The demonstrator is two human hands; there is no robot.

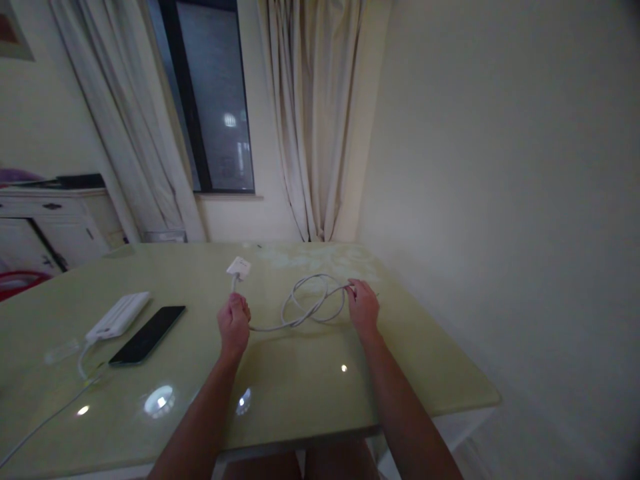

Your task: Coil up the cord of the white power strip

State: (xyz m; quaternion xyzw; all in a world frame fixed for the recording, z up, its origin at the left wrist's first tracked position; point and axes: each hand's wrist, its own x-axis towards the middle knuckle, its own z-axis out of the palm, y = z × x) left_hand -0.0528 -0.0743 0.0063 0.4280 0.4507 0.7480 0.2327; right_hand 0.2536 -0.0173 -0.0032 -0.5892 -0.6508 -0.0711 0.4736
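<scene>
My left hand [234,325] is closed around a white cable, just below the small white plug [239,268] at its end, which points up and away from me. From that fist the charging cable [270,329] runs right along the tabletop into loose overlapping loops. My right hand [363,307] pinches the cable at the right side of the loops. A thin tip shows just past its fingers, too small to make out. The fingers of both hands partly hide the cable.
On the glossy greenish table [300,387], a black phone [148,335] lies left of my left hand. Beside it is a white power strip or adapter [119,315] with a cord [55,413] trailing left. A wall [500,200] borders the right side; a curtained window [215,100] stands beyond.
</scene>
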